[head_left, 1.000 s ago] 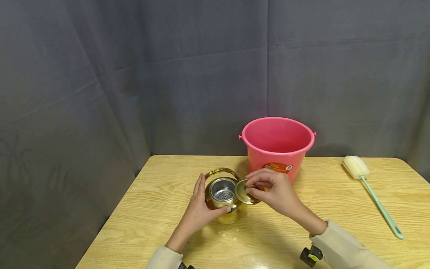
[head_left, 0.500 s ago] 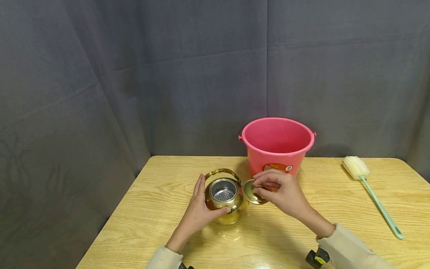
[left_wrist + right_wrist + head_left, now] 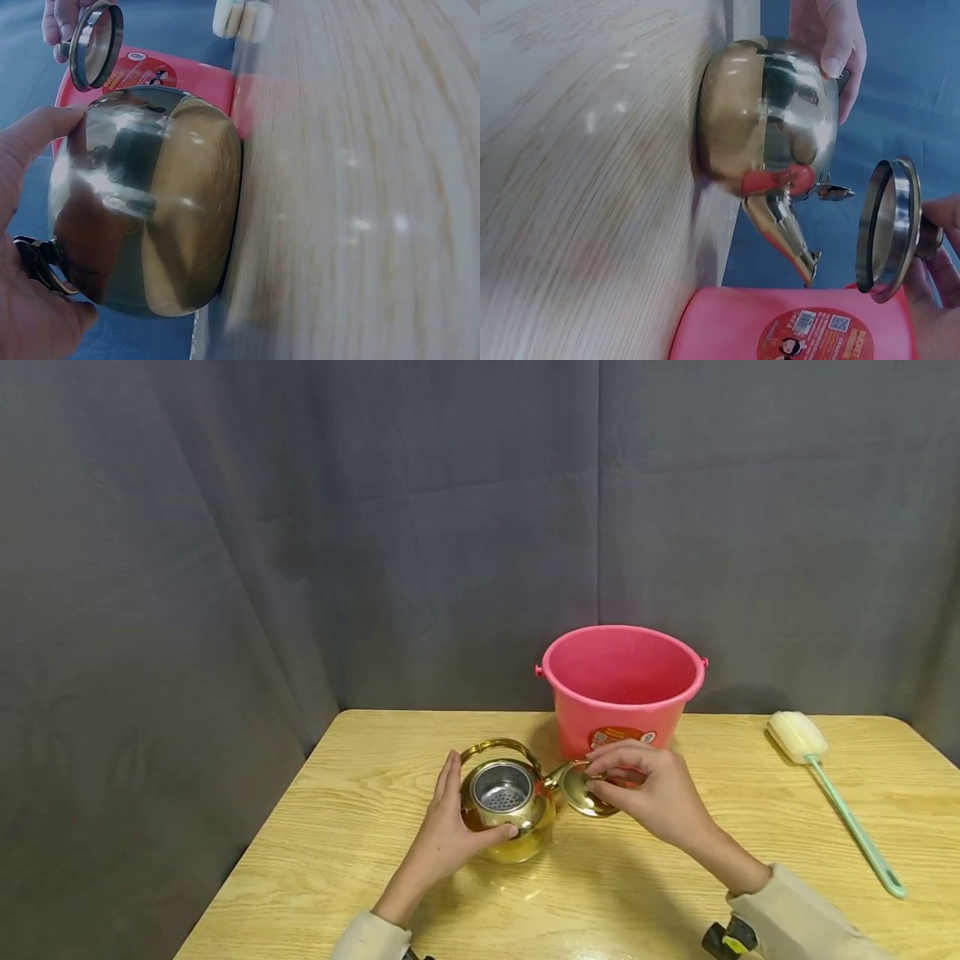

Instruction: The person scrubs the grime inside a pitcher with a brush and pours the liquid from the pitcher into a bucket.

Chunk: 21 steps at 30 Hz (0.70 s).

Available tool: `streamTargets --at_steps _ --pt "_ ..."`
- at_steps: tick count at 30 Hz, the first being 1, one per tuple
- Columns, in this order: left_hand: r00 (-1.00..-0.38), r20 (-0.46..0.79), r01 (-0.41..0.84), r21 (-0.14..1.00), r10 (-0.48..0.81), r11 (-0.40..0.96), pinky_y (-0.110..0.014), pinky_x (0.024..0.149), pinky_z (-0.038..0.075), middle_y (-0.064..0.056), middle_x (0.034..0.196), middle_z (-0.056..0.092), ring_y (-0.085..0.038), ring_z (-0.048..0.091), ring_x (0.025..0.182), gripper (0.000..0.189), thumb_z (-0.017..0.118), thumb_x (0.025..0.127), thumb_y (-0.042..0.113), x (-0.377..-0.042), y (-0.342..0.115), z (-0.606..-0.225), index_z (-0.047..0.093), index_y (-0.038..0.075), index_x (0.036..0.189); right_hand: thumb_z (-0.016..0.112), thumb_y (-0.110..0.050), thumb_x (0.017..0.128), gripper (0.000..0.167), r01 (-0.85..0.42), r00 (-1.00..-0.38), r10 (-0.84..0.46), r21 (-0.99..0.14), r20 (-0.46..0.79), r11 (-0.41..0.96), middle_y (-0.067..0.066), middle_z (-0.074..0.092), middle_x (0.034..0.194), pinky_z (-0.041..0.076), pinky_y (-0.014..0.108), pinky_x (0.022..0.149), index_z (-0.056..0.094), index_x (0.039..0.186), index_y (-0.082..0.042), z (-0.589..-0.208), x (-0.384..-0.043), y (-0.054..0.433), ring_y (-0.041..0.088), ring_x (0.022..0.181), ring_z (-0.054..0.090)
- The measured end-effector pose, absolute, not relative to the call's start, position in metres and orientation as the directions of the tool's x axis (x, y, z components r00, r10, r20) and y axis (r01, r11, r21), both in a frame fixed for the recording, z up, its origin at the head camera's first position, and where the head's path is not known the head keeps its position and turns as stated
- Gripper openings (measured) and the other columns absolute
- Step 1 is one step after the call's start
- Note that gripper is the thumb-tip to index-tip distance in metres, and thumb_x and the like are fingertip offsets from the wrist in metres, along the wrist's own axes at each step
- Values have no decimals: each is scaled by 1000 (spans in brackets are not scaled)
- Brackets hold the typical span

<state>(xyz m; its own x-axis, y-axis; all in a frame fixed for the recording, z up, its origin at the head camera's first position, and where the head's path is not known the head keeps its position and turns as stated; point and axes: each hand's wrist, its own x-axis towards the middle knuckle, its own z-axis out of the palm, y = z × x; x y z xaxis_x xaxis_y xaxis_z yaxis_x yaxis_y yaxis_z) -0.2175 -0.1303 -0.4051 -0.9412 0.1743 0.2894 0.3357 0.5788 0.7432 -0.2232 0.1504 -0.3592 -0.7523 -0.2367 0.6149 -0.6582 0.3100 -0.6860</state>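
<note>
A shiny gold teapot (image 3: 527,842) stands upright on the wooden table with its top uncovered. Inside its mouth sits a perforated steel strainer (image 3: 502,798). My left hand (image 3: 444,833) holds the pot from the left, fingers along its far side and thumb across the front near the rim. Between the thumb and fingers of my right hand (image 3: 654,787) is the knob of the round gold lid (image 3: 579,795). The lid hangs tilted in the air, right of the pot and near the spout (image 3: 782,234), its hollow underside facing the pot in the right wrist view.
Behind the lid is a pink bucket (image 3: 576,718) with a red label, toward the back of the table (image 3: 300,893). On the right lies a sponge brush (image 3: 797,737) with a long pale green handle. A grey curtain (image 3: 465,543) hangs behind the table.
The right hand has carried the lid rightward, away from over the teapot's edge, so the spout now shows between them. My left hand has kept its hold on the pot.
</note>
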Motion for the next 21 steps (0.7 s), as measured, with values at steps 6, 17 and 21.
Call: streamTargets --at_steps 6,17,21 --pt "-942 287 333 743 172 580 -58 108 22 -10 161 4 -39 16 141 125 83 69 53 -217 -130 -406 6 7 156 81 6 73 20 -630 -773 -218 -685 595 365 5 70 95 56 26 73 76 86 -8 -362 -223 157 13 84 67" --pt "-940 291 338 738 177 584 -58 107 25 -11 161 5 -41 18 140 125 83 69 54 -218 -130 -406 6 7 156 80 7 73 19 -568 -815 -178 -698 552 437 1 69 93 56 24 72 75 82 -9 -366 -223 168 12 84 66" --pt "-940 290 338 737 178 586 -59 107 25 -11 161 4 -41 19 140 125 83 69 54 -218 -131 -406 6 7 156 79 8 73 19 -560 -819 -174 -697 546 449 0 70 92 56 23 71 76 81 -9 -368 -224 172 12 83 66"
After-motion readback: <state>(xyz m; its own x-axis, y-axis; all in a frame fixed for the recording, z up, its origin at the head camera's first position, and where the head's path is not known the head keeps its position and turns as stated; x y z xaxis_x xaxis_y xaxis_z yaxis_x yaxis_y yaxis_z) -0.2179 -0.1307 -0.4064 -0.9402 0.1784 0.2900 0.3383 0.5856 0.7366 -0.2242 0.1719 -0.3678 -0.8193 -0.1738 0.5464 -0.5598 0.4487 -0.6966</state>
